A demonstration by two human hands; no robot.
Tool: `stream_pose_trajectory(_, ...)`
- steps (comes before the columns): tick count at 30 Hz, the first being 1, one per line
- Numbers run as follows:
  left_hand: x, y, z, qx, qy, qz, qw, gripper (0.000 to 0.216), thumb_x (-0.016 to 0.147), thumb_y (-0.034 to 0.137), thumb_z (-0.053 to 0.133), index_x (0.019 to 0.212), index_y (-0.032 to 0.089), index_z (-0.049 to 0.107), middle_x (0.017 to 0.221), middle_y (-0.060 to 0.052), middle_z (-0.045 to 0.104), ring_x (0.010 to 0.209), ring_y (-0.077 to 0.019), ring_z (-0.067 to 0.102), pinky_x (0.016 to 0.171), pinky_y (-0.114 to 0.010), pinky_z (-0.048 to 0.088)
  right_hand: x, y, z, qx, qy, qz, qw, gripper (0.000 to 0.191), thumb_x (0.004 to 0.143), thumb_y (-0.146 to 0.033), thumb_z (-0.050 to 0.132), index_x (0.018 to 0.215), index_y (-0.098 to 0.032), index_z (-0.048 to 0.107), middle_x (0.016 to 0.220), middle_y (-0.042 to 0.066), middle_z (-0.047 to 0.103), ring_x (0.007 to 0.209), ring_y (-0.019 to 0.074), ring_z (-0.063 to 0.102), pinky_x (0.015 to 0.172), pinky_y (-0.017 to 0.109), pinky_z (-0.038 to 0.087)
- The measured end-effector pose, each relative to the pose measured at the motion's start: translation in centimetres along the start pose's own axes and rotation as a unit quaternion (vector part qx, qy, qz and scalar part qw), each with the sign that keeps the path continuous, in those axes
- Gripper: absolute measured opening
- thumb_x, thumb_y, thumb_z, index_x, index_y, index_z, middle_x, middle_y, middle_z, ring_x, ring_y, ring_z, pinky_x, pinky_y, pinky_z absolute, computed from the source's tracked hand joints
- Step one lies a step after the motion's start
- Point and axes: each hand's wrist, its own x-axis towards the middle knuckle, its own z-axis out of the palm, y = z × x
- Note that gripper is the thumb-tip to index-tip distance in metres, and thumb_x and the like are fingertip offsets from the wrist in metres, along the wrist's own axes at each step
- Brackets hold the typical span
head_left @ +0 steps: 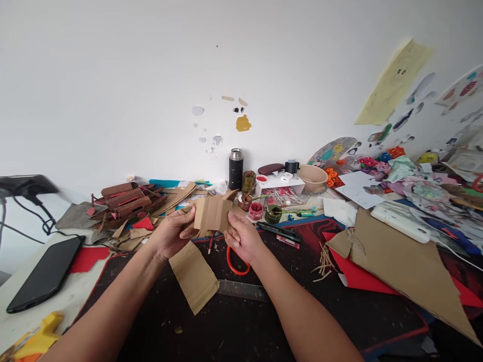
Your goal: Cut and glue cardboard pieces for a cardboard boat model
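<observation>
Pale table (73,289), dark mat (234,332) bearing cardboard piece (194,279), metal ruler (241,290)

a craft workspace: open paint jars (255,211), cut cardboard (212,215) and a ruler (241,290) crowd the desk (73,294).

Cardboard piece (212,213) — matt, creased; flask neck (236,154) — shiny, metal

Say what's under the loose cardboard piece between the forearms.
The loose cardboard piece lies on the dark mat; a ruler shows at its right corner. What it covers is hidden, including whether the ruler runs underneath.
</observation>
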Motion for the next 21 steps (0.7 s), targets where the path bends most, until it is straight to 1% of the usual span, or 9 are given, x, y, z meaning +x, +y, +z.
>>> stream_pose_trajectory(3,0.0,0.4,0.2,0.005,0.006,-0.003,1.0,0.032,0.082,0.041,0.089,0.076,0.017,0.068,0.052,0.006,0.048,0.04,-0.004,0.031,0.043,-0.021,0.031,0.5,0.1,-0.6,-0.017,0.027,-0.013,0.999,0.066,0.069,-0.069,0.093,0.07,-0.024,0.046,0.04,-0.014,0.034,0.035,0.005,0.026,0.039,0.022,0.017)
stream_pose_trajectory(5,-0.1,0.7,0.3,0.01,0.011,-0.006,1.0,0.035,0.081,0.043,0.09,0.074,0.016,0.068,0.053,0.004,0.049,0.041,-0.0052,0.036,0.043,-0.022,0.031,0.8,0.2,-0.9,-0.025,0.043,-0.023,0.998,0.064,0.069,-0.069,0.093,0.073,-0.023,0.049,0.042,-0.014,0.034,0.036,0.005,0.026,0.039,0.022,0.016)
stream_pose_trajectory(8,-0.2,0.9,0.4,0.016,0.02,-0.009,1.0,0.041,0.074,0.045,0.096,0.072,0.016,0.068,0.054,0.004,0.051,0.045,-0.0066,0.042,0.043,-0.022,0.032,1.0,0.4,-1.2,-0.03,0.052,-0.027,0.998,0.064,0.069,-0.069,0.093,0.074,-0.023,0.049,0.043,-0.014,0.033,0.037,0.0053,0.028,0.039,0.022,0.016)
stream_pose_trajectory(10,-0.2,1.0,0.4,0.017,0.03,-0.008,0.999,0.04,0.069,0.042,0.1,0.075,0.015,0.071,0.059,0.003,0.055,0.047,-0.0069,0.045,0.044,-0.021,0.033,1.0,0.5,-1.3,-0.034,0.054,-0.026,0.998,0.065,0.069,-0.07,0.092,0.072,-0.024,0.046,0.044,-0.014,0.033,0.036,0.0054,0.029,0.039,0.021,0.016)
stream_pose_trajectory(12,0.0,1.1,0.2,0.016,0.043,-0.004,0.999,0.04,0.065,0.038,0.102,0.079,0.014,0.074,0.064,0.002,0.059,0.049,-0.0067,0.048,0.044,-0.02,0.034,1.0,0.6,-1.3,-0.036,0.05,-0.024,0.998,0.066,0.07,-0.071,0.091,0.071,-0.024,0.044,0.045,-0.013,0.036,0.037,0.0053,0.03,0.039,0.021,0.015)
stream_pose_trajectory(15,0.3,0.9,-0.1,0.003,0.058,0.003,0.998,0.043,0.062,0.04,0.104,0.078,0.013,0.074,0.066,0.001,0.06,0.052,-0.0067,0.051,0.045,-0.018,0.035,0.9,0.7,-1.2,-0.033,0.033,-0.022,0.999,0.067,0.071,-0.069,0.092,0.069,-0.024,0.042,0.045,-0.012,0.04,0.036,0.0053,0.03,0.039,0.022,0.015)
stream_pose_trajectory(18,0.4,0.7,-0.1,-0.013,0.054,-0.002,0.998,0.044,0.06,0.038,0.104,0.081,0.014,0.075,0.07,0.001,0.061,0.054,-0.007,0.051,0.045,-0.018,0.037,0.8,0.6,-1.1,-0.019,0.018,-0.015,1.0,0.067,0.071,-0.066,0.094,0.067,-0.024,0.041,0.042,-0.013,0.036,0.037,0.0056,0.028,0.039,0.022,0.017)
stream_pose_trajectory(21,0.3,0.4,0.4,-0.025,0.04,-0.006,0.999,0.04,0.062,0.034,0.103,0.083,0.014,0.075,0.072,0.0,0.062,0.054,-0.007,0.049,0.044,-0.019,0.035,0.6,0.5,-1.0,-0.004,0.004,-0.005,1.0,0.068,0.071,-0.065,0.095,0.067,-0.024,0.04,0.041,-0.013,0.032,0.037,0.006,0.025,0.04,0.023,0.017)
